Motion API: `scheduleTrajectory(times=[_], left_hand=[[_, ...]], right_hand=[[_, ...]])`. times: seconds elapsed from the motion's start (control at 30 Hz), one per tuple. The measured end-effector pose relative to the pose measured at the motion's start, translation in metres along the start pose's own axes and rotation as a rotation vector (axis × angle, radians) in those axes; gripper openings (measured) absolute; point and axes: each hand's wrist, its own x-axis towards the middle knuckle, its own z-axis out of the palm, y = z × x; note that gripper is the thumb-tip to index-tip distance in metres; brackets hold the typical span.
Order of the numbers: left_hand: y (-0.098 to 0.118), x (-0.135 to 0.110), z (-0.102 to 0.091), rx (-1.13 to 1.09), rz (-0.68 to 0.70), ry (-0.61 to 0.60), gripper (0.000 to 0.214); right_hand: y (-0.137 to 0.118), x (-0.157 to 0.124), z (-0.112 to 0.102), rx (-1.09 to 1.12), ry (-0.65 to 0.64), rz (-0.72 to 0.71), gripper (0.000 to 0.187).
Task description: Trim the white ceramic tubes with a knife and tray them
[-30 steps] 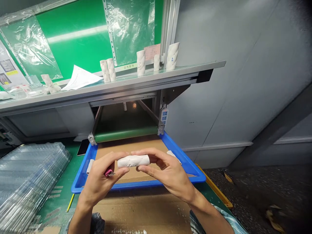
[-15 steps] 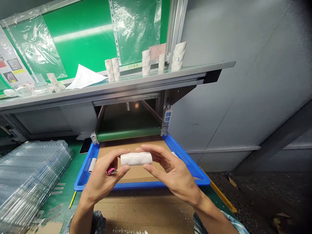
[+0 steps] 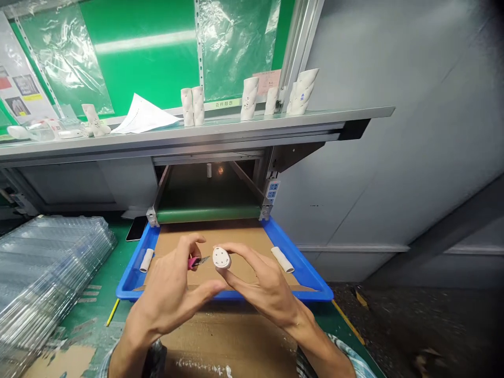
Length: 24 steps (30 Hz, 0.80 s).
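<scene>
**Left hand point(image 3: 167, 283) with pink-handled craft knife point(image 3: 192, 262), right hand point(image 3: 263, 286) with white cylinder point(image 3: 221, 258), both over blue tray point(image 3: 129, 289)**

Work spot seen from head camera, looking forward and down. Grey wall point(image 3: 394, 157) fills the right of frame, dark speckled floor point(image 3: 413, 320) lower right. Upper left is a green panel point(image 3: 145, 52) with clear plastic sleeves, a printed sheet pinned at far left. Below it runs a metal shelf point(image 3: 236, 126) carrying upright white twisted pieces point(image 3: 249, 98) in a loose row, plus a loose paper sheet point(image 3: 144, 115). Under the shelf, centre, a green roller point(image 3: 208, 214) sits behind the tray, with a blue power strip point(image 3: 271, 194) on the post to its right.

Green bench point(image 3: 122, 257) carries a stack of clear plastic trays point(image 3: 47, 273) at left and a phone point(image 3: 136, 228) by the tray's far left corner. A flat cardboard sheet point(image 3: 228, 341) lies at bottom centre. The tray is lined with cardboard, with two white tubes lying in it, one at each side point(image 3: 146, 260) point(image 3: 282, 259).

Cylinder is held up above tray centre, long axis pointing roughly at the camera, end face showing small dark marks. Right grip is narrow, fingertips and thumb pinching it. Left grip is narrow on the knife handle. Blade tip is just left of the cylinder's end; touching or not, can't tell. Right hand is the nearer one to the cylinder.
</scene>
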Motion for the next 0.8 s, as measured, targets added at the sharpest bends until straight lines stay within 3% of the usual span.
scheduleTrajectory(times=[0.2, 0.3, 0.47, 0.7, 0.8], left_hand=[[0.005, -0.008, -0.011, 0.046, -0.030, -0.061, 0.021], [0.003, -0.005, -0.008, 0.027, -0.019, -0.094, 0.028], [-0.003, 0.000, -0.008, 0.106, 0.123, -0.096, 0.037], [0.005, 0.000, 0.004, 0.179, 0.071, 0.044, 0.050], [0.007, 0.001, 0.009, 0.244, 0.028, 0.049, 0.050]], right_hand=[[-0.005, 0.000, -0.002, 0.054, 0.008, 0.012, 0.036], [-0.005, 0.000, -0.003, 0.047, 0.012, -0.025, 0.040], [-0.004, -0.003, -0.006, 0.048, -0.007, -0.019, 0.048], [-0.004, -0.005, -0.010, 0.062, -0.071, -0.038, 0.044], [-0.004, -0.006, -0.010, 0.048, -0.076, -0.058, 0.043]])
